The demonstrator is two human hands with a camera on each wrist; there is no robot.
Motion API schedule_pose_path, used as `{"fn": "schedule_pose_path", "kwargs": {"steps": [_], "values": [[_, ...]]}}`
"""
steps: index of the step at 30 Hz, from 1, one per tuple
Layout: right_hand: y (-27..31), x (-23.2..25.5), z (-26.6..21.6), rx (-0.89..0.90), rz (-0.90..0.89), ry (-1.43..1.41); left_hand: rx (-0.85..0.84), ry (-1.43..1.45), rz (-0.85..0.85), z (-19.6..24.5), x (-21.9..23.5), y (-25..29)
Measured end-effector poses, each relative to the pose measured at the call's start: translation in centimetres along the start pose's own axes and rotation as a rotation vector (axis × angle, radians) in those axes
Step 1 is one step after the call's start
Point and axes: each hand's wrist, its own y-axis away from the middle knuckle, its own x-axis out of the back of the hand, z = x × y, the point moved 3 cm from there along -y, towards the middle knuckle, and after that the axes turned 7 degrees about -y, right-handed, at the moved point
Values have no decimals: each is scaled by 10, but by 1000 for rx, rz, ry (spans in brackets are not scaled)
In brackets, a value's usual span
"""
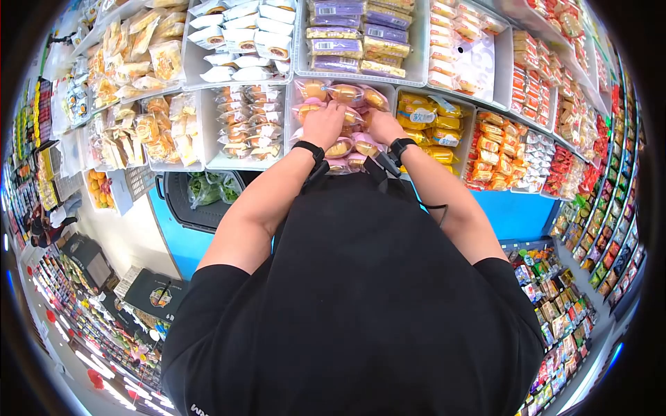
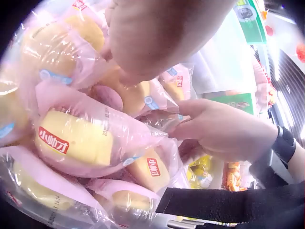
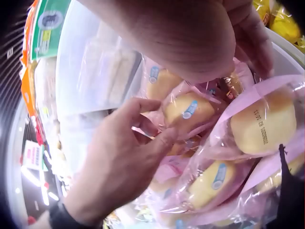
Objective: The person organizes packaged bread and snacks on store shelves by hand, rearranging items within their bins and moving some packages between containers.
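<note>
A pale bin (image 1: 289, 132) holds several bread buns in clear and pink wrappers, and both hands reach into it. My left hand (image 3: 119, 152) has its thumb and curled index finger at the near end of a wrapped bun (image 3: 188, 112) with a blue label, pinching it. On the bin's other side, my right hand (image 2: 224, 129) is down among the packs, its fingertips at the clear end of a wrapper (image 2: 159, 117); whether they grip it I cannot tell. A larger wrapped bun (image 2: 76, 138) with a red label lies nearer the left wrist.
Yellow packs (image 1: 433, 128) fill the bin to the right, and small cakes (image 1: 250, 125) the one to the left. Purple-wrapped packs (image 1: 336, 47) stand behind. Below left, a black basket (image 1: 184, 215) holds bagged greens (image 1: 208, 188).
</note>
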Motion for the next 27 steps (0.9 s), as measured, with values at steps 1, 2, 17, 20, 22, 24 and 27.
{"fn": "schedule_pose_path", "kwargs": {"steps": [1,2,17,20,22,24,27], "values": [[-3,-6,3,-100,-47,62,28,-10,-32,-1,0,-1],[-12,-12,5,-137,-27,65,56,-21,-65,-4,-1,-2],[24,3,-18,21,179,98,101,50,-76,-13,-4,4],[30,12,-5,52,178,118,90,90,-56,-15,-4,5],[34,12,-5,78,201,123,83,83,-54,-15,-4,6],[36,12,-7,106,221,127,77,75,-53,-15,-4,6],[39,9,-8,175,278,158,92,84,-57,-15,-2,8]]}}
